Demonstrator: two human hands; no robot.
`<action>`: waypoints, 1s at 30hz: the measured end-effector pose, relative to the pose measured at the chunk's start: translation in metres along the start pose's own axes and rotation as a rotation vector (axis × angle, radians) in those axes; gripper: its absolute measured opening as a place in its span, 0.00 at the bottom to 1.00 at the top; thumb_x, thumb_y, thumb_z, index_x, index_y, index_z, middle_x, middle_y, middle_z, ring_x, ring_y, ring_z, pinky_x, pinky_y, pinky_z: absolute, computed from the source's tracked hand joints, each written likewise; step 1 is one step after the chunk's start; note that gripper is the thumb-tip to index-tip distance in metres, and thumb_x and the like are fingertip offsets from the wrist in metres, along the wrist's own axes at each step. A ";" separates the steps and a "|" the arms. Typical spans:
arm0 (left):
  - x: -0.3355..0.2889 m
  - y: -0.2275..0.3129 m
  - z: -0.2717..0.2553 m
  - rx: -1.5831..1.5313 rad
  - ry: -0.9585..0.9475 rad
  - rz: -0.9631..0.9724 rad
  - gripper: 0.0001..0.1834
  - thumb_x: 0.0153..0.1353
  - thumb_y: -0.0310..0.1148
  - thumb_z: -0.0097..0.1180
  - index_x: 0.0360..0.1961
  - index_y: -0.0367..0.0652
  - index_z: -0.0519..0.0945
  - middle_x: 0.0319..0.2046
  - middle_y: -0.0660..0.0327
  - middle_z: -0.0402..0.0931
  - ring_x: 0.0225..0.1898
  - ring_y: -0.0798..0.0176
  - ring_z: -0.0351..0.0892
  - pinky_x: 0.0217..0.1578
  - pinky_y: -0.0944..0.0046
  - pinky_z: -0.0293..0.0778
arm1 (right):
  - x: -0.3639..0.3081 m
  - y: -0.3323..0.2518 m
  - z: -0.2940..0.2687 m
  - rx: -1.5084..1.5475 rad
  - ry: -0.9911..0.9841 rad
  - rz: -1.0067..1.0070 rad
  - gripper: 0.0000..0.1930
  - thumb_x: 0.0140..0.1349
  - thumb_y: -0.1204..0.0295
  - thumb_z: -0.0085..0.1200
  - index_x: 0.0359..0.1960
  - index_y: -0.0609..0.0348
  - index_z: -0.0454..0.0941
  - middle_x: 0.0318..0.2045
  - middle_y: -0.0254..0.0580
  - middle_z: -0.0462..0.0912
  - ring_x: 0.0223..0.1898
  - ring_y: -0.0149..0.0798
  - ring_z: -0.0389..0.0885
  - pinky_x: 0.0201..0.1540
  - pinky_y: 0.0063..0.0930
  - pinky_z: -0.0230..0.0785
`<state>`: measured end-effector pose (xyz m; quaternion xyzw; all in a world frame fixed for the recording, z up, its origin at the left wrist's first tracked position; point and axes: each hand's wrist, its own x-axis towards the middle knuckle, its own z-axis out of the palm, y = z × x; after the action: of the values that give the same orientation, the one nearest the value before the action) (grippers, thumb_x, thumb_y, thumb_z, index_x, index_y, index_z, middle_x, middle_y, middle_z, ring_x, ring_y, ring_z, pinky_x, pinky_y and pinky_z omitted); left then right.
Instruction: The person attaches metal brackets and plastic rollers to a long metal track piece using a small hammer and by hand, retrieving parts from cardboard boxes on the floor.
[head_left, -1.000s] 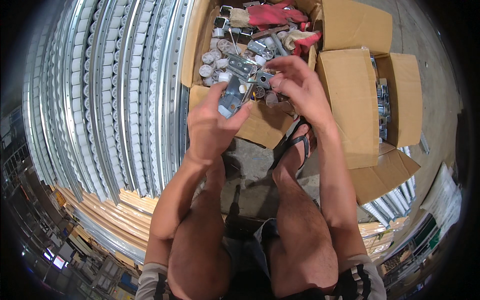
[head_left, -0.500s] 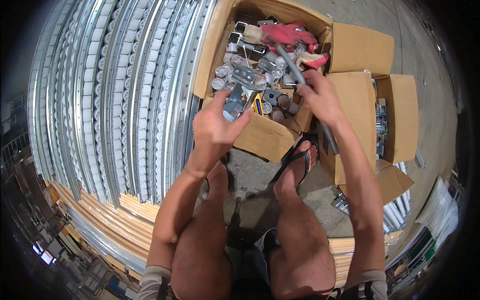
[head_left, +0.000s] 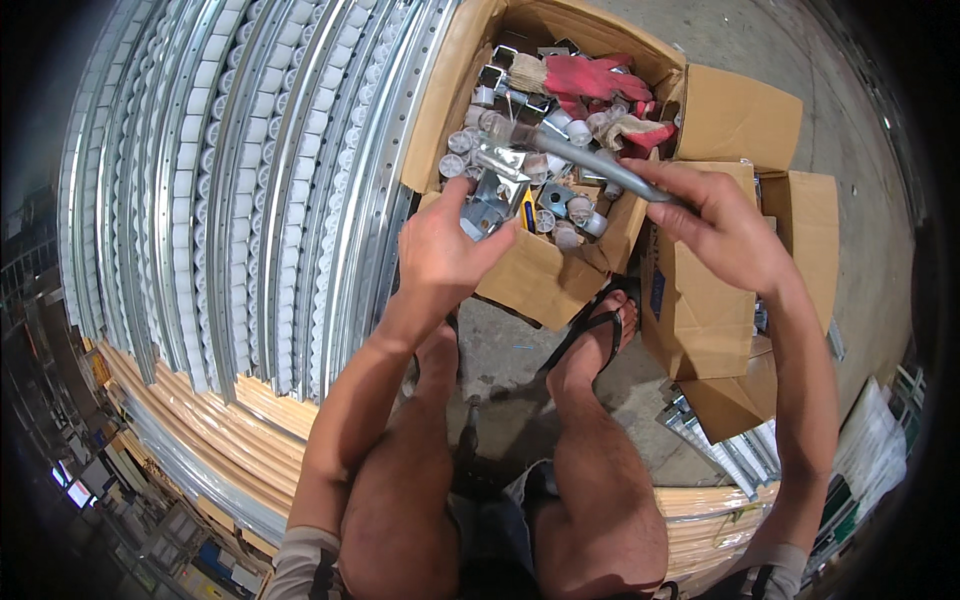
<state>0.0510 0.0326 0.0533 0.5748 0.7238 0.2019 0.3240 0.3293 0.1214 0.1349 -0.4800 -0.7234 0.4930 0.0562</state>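
step: sorting fittings | my left hand (head_left: 445, 255) gripping a metal bracket (head_left: 492, 190) over the cardboard box (head_left: 540, 280), upper centre — my right hand (head_left: 720, 225) clasping a grey tube (head_left: 580, 160) | next: probably needing careful alignment — tube to bracket

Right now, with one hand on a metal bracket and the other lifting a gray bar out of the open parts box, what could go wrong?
1. The gray bar held by the right hand reaches over the loose fittings; swinging it might knock some out of the cardboard box.
2. The bare left hand grips a metal bracket; edges could cut.
3. A sandalled foot sits under the box; dropped parts may hit it.
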 end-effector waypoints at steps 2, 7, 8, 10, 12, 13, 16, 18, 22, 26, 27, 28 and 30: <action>-0.002 -0.002 0.001 0.009 0.000 -0.004 0.32 0.51 0.48 0.73 0.51 0.37 0.82 0.37 0.45 0.86 0.41 0.45 0.88 0.42 0.55 0.81 | 0.000 -0.004 -0.001 0.220 0.068 0.129 0.22 0.73 0.69 0.53 0.66 0.60 0.73 0.33 0.31 0.77 0.35 0.24 0.71 0.40 0.22 0.69; 0.002 -0.005 0.004 0.024 0.031 0.037 0.30 0.51 0.46 0.74 0.50 0.37 0.82 0.34 0.47 0.86 0.38 0.48 0.89 0.39 0.56 0.81 | -0.002 0.018 0.014 0.204 0.088 0.099 0.22 0.73 0.69 0.53 0.66 0.61 0.72 0.31 0.27 0.75 0.31 0.23 0.69 0.35 0.20 0.66; 0.003 -0.004 0.004 0.028 0.030 0.036 0.30 0.51 0.46 0.74 0.50 0.37 0.82 0.34 0.47 0.86 0.38 0.48 0.89 0.39 0.55 0.81 | -0.004 0.023 0.016 0.210 0.051 0.093 0.22 0.73 0.69 0.53 0.66 0.60 0.73 0.30 0.25 0.75 0.30 0.22 0.69 0.34 0.19 0.65; 0.001 -0.003 0.006 0.039 0.026 0.008 0.30 0.51 0.46 0.74 0.50 0.37 0.82 0.34 0.47 0.86 0.37 0.48 0.89 0.38 0.55 0.81 | -0.008 0.020 0.021 0.365 0.062 0.253 0.22 0.73 0.68 0.53 0.66 0.59 0.73 0.29 0.25 0.74 0.30 0.21 0.68 0.32 0.18 0.64; 0.001 -0.006 0.008 0.005 -0.017 -0.040 0.30 0.51 0.46 0.73 0.50 0.38 0.82 0.33 0.47 0.86 0.36 0.48 0.88 0.38 0.55 0.81 | 0.002 0.021 0.019 0.510 0.118 0.306 0.21 0.73 0.66 0.52 0.65 0.58 0.74 0.27 0.23 0.71 0.28 0.19 0.67 0.28 0.17 0.59; 0.002 -0.007 0.008 -0.010 -0.036 -0.059 0.30 0.51 0.46 0.73 0.50 0.38 0.82 0.33 0.47 0.86 0.36 0.48 0.88 0.38 0.55 0.81 | 0.006 0.022 0.019 0.516 0.117 0.320 0.21 0.73 0.66 0.51 0.65 0.58 0.74 0.27 0.23 0.71 0.27 0.19 0.66 0.26 0.17 0.58; 0.001 -0.007 0.010 0.022 0.022 0.046 0.28 0.52 0.45 0.72 0.50 0.39 0.82 0.32 0.47 0.85 0.35 0.47 0.88 0.38 0.55 0.80 | 0.020 0.040 0.032 0.464 0.060 0.329 0.21 0.73 0.63 0.52 0.62 0.61 0.75 0.26 0.26 0.73 0.22 0.19 0.64 0.22 0.17 0.54; 0.003 -0.007 0.012 0.027 0.000 0.038 0.28 0.52 0.45 0.72 0.49 0.39 0.82 0.32 0.47 0.85 0.35 0.46 0.88 0.38 0.54 0.80 | 0.027 0.043 0.046 0.491 -0.030 0.390 0.20 0.73 0.61 0.53 0.59 0.61 0.77 0.27 0.28 0.75 0.19 0.20 0.63 0.20 0.18 0.53; 0.000 0.001 0.017 0.047 -0.070 -0.014 0.27 0.53 0.46 0.71 0.49 0.41 0.81 0.32 0.48 0.85 0.35 0.46 0.87 0.37 0.54 0.80 | 0.064 0.044 0.068 0.582 0.087 0.342 0.24 0.71 0.49 0.55 0.49 0.60 0.75 0.26 0.29 0.75 0.13 0.17 0.58 0.13 0.17 0.47; -0.005 0.001 0.027 -0.039 -0.078 0.054 0.26 0.54 0.48 0.68 0.47 0.41 0.80 0.30 0.44 0.83 0.34 0.38 0.84 0.36 0.44 0.77 | 0.091 0.046 0.087 0.702 0.094 0.363 0.25 0.69 0.47 0.56 0.46 0.60 0.74 0.25 0.28 0.72 0.12 0.17 0.58 0.12 0.18 0.46; -0.005 0.000 0.029 -0.031 -0.080 0.051 0.26 0.54 0.48 0.68 0.47 0.41 0.79 0.30 0.45 0.83 0.35 0.38 0.84 0.36 0.44 0.77 | 0.094 0.047 0.091 0.696 0.079 0.343 0.25 0.69 0.48 0.57 0.46 0.60 0.74 0.24 0.28 0.72 0.12 0.17 0.58 0.12 0.19 0.45; -0.006 -0.002 0.031 -0.024 -0.082 0.047 0.26 0.54 0.48 0.68 0.47 0.41 0.79 0.30 0.45 0.83 0.35 0.38 0.84 0.36 0.44 0.77 | 0.095 0.047 0.094 0.688 0.065 0.324 0.24 0.69 0.48 0.57 0.46 0.60 0.74 0.24 0.28 0.71 0.12 0.18 0.57 0.11 0.19 0.44; -0.006 -0.004 0.039 -0.037 -0.108 0.028 0.28 0.53 0.49 0.68 0.49 0.41 0.78 0.32 0.44 0.84 0.36 0.38 0.84 0.37 0.44 0.77 | 0.093 0.051 0.094 0.522 0.112 0.246 0.26 0.68 0.48 0.58 0.46 0.64 0.75 0.26 0.34 0.74 0.20 0.26 0.67 0.21 0.28 0.57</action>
<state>0.0765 0.0228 0.0247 0.5890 0.6931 0.1884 0.3704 0.2599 0.1319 0.0114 -0.5601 -0.5041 0.6383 0.1575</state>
